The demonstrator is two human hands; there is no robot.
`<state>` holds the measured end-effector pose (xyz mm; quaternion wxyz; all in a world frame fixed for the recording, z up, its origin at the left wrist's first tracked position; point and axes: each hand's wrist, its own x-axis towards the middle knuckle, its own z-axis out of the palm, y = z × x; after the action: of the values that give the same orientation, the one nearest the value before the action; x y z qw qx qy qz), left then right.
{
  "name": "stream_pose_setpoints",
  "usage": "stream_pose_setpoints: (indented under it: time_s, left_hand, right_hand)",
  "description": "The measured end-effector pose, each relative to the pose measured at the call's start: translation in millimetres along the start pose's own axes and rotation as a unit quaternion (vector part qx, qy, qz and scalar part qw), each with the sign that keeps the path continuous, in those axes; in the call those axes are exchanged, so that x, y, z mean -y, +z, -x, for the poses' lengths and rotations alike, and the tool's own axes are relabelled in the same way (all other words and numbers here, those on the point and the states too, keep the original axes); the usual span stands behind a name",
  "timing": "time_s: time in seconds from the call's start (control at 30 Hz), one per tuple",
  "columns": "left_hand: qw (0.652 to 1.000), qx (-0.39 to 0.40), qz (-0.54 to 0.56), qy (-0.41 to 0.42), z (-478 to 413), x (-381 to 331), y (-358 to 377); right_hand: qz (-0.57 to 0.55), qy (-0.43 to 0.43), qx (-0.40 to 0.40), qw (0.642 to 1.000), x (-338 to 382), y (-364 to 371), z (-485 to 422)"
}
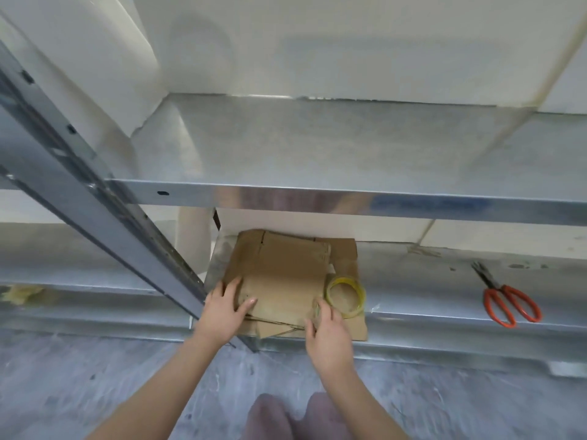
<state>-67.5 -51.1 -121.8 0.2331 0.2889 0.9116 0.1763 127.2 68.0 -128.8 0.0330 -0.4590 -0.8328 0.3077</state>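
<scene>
Galvanised shelving is standing against a white wall, and the work is going on at its lower shelf (428, 300), beneath the lip of the upper shelf (317, 193). The left hand (222, 309) is lying flat and open on the near left corner of a stack of flattened cardboard (286, 271), fingers straight and pressing down. The right hand (327, 335) is reaching to the tape roll (360, 295), which is resting on the cardboard just beyond its fingertips. Those fingers are curling at the roll's near rim, but I cannot tell whether they are actually pinching it. To lift the roll cleanly, the left hand should probably be pinning the sheets so none is sliding off the shelf front, where the stack is overhanging. Room is tight just left of the left hand, where a slanting upright (133, 230) is crossing. Right of the right hand, bare metal is running as far as the red-handled scissors (509, 301), well apart.
</scene>
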Motion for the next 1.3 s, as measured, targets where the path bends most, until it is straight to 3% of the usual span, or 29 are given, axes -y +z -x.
stream_pose_setpoints:
  time_s: [0.3,0.5,0.67,0.9,1.3]
  left_hand:
    - [0.988,-0.073,0.139,-0.005,19,7,-6]
    - [0.914,-0.009,0.401,-0.063,26,7,-18]
    - [0.929,-0.022,0.368,-0.034,25,13,-21]
    - [0.917,-0.002,0.398,0.027,25,-1,-34]
    - [0.927,0.026,0.359,0.11,24,-131,22]
  right_hand:
    - [-0.088,0.037,-0.053,0.994,9,-12,-9]
    - [-0.153,0.077,-0.047,0.984,3,-24,-10]
    - [-0.218,0.088,-0.03,0.972,1,-33,-21]
    - [-0.248,0.013,0.002,0.969,-12,-60,-21]
    - [-0.28,0.031,-0.049,0.958,-125,-140,-26]
